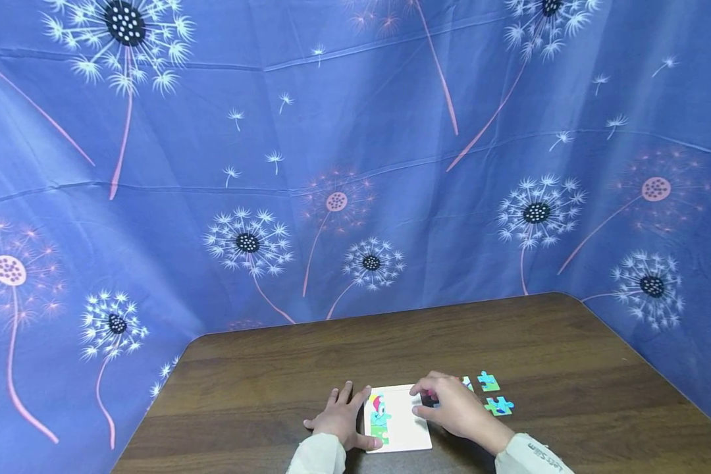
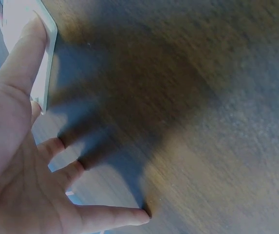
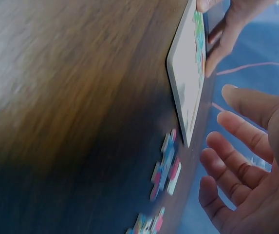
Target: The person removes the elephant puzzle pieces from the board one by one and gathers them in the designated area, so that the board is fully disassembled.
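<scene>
A white puzzle board (image 1: pixel 407 421) lies flat on the table, its left strip filled with coloured jigsaw pieces (image 1: pixel 380 418) showing a blue figure with a red cap. My left hand (image 1: pixel 339 421) is spread at the board's left side. Its thumb (image 2: pixel 29 41) presses the near left corner, while the index finger reaches along the far left corner and the other fingertips come down to the table. Over the board's right edge hovers my right hand (image 1: pixel 455 407), fingers loosely bent, with nothing between them in the right wrist view. Loose puzzle pieces (image 3: pixel 166 165) lie beside the board, partly hidden by this hand in the head view.
More loose pieces, among them a green-and-blue one (image 1: pixel 488 382) and another below it (image 1: pixel 500 406), lie right of my right hand. The brown wooden table (image 1: pixel 261 388) ends at a blue dandelion-print cloth (image 1: pixel 308 131) hanging behind and at both sides.
</scene>
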`<state>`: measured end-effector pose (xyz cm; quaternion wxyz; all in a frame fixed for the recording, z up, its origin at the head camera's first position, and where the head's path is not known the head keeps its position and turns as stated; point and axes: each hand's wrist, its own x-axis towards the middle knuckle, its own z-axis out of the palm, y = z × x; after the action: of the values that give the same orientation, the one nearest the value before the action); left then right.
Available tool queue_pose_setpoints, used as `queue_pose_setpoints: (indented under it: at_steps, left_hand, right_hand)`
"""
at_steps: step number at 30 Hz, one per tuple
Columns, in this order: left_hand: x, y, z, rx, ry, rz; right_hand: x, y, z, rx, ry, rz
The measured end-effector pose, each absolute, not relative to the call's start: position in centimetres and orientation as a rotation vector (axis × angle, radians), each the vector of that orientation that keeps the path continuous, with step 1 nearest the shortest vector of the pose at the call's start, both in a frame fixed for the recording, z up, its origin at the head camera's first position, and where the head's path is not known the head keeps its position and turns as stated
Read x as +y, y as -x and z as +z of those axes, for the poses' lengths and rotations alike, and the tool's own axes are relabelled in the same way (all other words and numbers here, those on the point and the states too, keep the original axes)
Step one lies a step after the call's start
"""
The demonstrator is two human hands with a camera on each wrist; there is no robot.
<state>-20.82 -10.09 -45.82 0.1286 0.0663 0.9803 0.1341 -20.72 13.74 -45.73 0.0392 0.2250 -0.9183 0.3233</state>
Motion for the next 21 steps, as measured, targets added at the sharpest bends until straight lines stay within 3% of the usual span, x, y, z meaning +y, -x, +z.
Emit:
queue_pose_setpoints:
  at_steps: [21]
  left_hand:
    - [-9.6,20.6,-45.4,2.854,-0.151,0.366]
  right_hand:
    - [9.2,21.7,-46.2,-2.855,-0.694,0.729]
